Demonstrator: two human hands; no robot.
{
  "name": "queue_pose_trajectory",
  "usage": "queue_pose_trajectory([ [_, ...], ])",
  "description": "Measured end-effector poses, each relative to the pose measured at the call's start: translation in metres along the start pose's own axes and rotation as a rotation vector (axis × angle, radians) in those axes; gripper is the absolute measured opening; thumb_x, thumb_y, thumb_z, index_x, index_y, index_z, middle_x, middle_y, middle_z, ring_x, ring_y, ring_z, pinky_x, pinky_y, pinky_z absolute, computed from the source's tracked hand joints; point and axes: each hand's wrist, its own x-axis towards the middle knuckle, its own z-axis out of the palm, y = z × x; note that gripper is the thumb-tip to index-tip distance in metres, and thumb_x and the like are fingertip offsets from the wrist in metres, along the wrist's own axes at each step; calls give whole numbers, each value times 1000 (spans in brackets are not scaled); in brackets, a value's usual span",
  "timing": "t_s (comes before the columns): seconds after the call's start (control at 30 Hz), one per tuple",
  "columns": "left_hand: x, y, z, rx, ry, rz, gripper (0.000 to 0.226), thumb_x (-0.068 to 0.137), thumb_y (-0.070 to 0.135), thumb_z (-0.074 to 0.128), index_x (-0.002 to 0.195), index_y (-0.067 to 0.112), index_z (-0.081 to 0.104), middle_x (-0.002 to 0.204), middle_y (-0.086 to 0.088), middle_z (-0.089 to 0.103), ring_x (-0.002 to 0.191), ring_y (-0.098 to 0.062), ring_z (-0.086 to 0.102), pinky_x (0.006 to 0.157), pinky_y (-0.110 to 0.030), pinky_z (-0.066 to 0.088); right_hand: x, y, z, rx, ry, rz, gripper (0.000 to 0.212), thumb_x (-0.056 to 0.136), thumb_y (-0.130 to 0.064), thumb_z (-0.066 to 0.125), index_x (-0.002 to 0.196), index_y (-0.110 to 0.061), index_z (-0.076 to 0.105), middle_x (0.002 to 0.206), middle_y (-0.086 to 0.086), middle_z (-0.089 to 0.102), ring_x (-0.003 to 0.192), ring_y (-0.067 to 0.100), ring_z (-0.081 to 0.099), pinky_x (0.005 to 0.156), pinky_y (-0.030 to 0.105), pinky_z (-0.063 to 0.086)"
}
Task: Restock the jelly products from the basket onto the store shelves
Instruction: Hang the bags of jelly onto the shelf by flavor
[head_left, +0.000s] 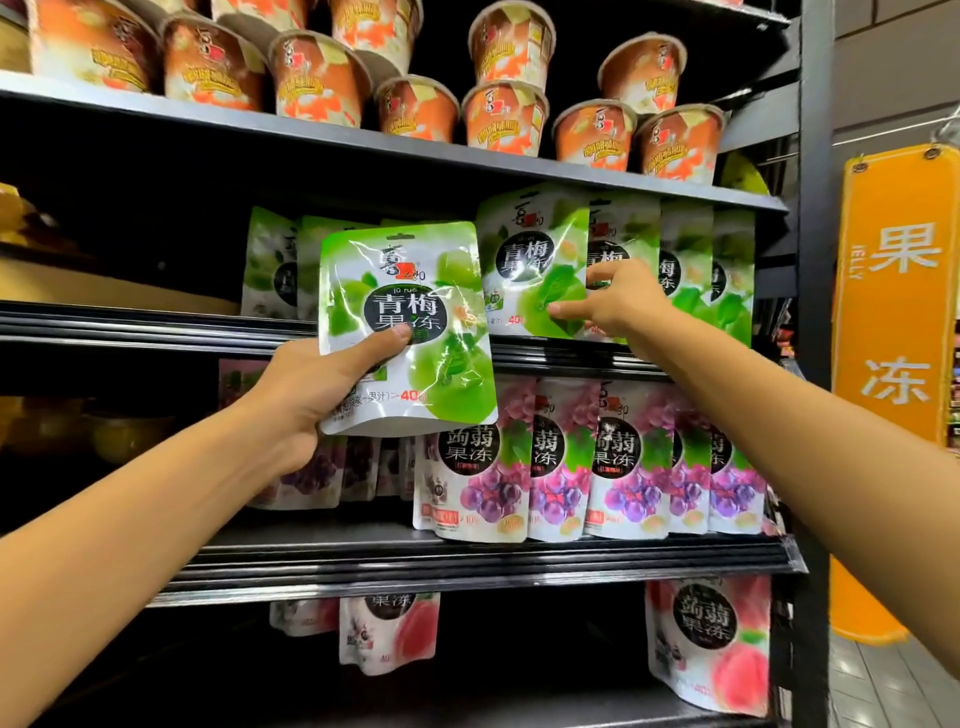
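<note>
Holding a glossy green-and-white plastic pouch of green plum jelly (410, 322) in the left hand (306, 395): thumb across the front face, other fingers curled behind, clamped on the lower left corner. Pouch is upright, slightly tilted, in the air in front of the middle black metal shelf (156, 322), not on it.

Right hand (618, 306) is further in, at the row of matching green pouches (685, 275) standing on that shelf. Thumb and forefinger straight and spread apart; thumb tip on the face of the front pouch in the row (535, 265), forefinger at its right edge. Remaining fingers hidden, can't tell.

More green pouches stand further back on the left of the same shelf.

Shelf below: purple grape jelly pouches (623, 457), upright, packed side by side.
Bottom shelf: pink peach jelly pouches (711, 639).
Top shelf: orange foil-lidded jelly cups (504, 119), some stacked two high.

Right of the rack: an orange hanging sign (893, 291) with white characters and "JELLY".
</note>
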Motion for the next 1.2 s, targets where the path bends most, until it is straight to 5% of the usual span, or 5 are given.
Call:
queue_pose_trajectory([
  [0.33, 1, 0, 0, 58, -5, 15, 48, 53, 41, 83, 93, 16, 74, 81, 1, 78, 68, -13, 74, 46, -19, 52, 5, 6, 15, -257, 85, -7, 55, 77, -29, 82, 116, 4, 62, 128, 17, 63, 114, 32, 62, 97, 45, 50],
  [0.53, 11, 4, 7, 90, 0, 39, 30, 67, 36, 84, 87, 16, 74, 75, 2, 77, 61, -9, 73, 43, -15, 48, 4, 11, 0, -297, 128, 0, 30, 80, -19, 80, 107, -14, 70, 121, 10, 67, 68, 13, 58, 81, 35, 53],
  [0.7, 18, 17, 19, 206, -19, 81, 43, 56, 49, 85, 82, 16, 74, 77, 0, 77, 68, -15, 72, 55, -19, 51, -9, 3, -5, -304, 251, -119, 25, 86, -23, 70, 110, -15, 68, 109, 5, 70, 97, 23, 65, 86, 37, 52],
  [0.93, 55, 44, 39, 235, -10, 78, 61, 62, 48, 87, 103, 6, 71, 102, -10, 75, 86, -24, 71, 69, -32, 54, -40, -43, 15, 335, -316, 38, 33, 84, -39, 73, 94, -8, 69, 78, 5, 76, 68, 20, 73, 57, 29, 58],
  [1.2, 79, 50, 46, 517, 57, 242, 87, 86, 58, 61, 141, -5, 35, 132, -19, 52, 116, -35, 54, 94, -41, 45, -24, -59, 33, 453, -135, 141, 30, 79, -10, 79, 102, 1, 62, 83, 9, 70, 59, 18, 67, 63, 35, 59],
])
